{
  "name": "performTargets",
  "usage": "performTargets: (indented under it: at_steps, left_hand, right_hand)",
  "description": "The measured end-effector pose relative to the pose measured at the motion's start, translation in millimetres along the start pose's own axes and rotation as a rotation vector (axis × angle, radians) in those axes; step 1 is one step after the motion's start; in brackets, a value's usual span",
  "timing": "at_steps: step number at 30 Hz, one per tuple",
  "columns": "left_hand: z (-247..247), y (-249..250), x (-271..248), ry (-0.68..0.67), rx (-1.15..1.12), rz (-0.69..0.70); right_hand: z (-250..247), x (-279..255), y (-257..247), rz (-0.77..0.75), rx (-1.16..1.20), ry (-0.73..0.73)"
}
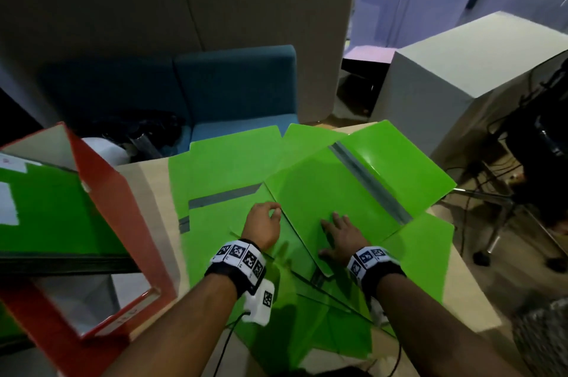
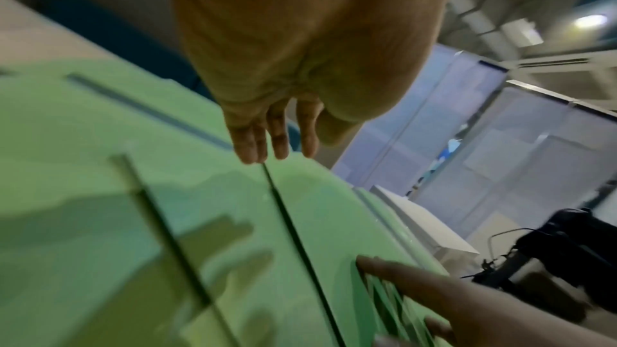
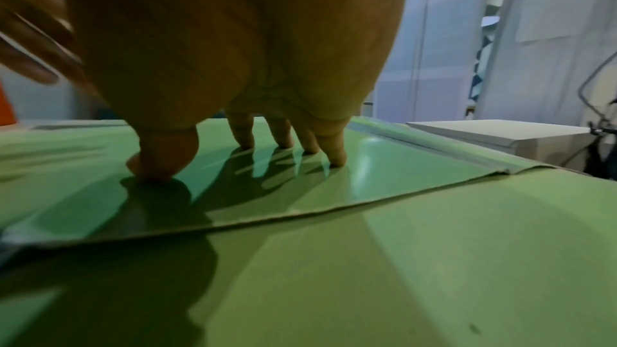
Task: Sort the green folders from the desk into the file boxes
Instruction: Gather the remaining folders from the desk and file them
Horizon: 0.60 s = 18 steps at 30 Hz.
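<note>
Several green folders [image 1: 221,161] lie overlapping across the wooden desk [image 1: 470,293]. On top lies an open green folder [image 1: 310,192] with a grey spine strip [image 1: 368,183]. My right hand [image 1: 336,230] presses flat on its near half, fingers [image 3: 335,152] spread and straight. My left hand [image 1: 270,213] sits at that folder's left edge, its fingertips [image 2: 254,155] touching the edge without gripping it. At the left stands a red file box [image 1: 116,207], tilted, with green folders [image 1: 46,201] inside it.
A blue sofa [image 1: 233,91] with a dark bag [image 1: 138,127] stands behind the desk. A white cabinet [image 1: 461,75] is at the back right. A dark chair and cables [image 1: 528,161] crowd the right side. Some folders overhang the desk's near edge.
</note>
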State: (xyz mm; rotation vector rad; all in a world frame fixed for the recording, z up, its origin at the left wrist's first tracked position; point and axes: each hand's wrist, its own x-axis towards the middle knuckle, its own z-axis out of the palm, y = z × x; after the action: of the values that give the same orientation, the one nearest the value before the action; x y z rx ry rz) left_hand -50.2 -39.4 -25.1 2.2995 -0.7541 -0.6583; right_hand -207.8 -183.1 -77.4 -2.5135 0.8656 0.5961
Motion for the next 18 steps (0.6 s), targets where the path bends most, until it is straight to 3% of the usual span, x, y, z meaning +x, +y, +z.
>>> performTargets:
  at_steps: [4, 9, 15, 18]
  left_hand:
    - [24, -17, -7, -0.137, -0.001, -0.24]
    - [29, -27, -4, -0.084, -0.099, -0.357]
    - [31, -36, 6, -0.02, -0.475, -0.607]
    - [23, -38, 3, -0.037, -0.502, -0.684]
  right_hand:
    - [8, -5, -6, -0.087, 0.017, -0.044]
    - [-6, -1, -12, -0.175, 0.046, -0.113]
    - [-8, -5, -33, -0.25, 0.04, -0.157]
    - [-7, -9, -37, -0.273, 0.052, -0.14]
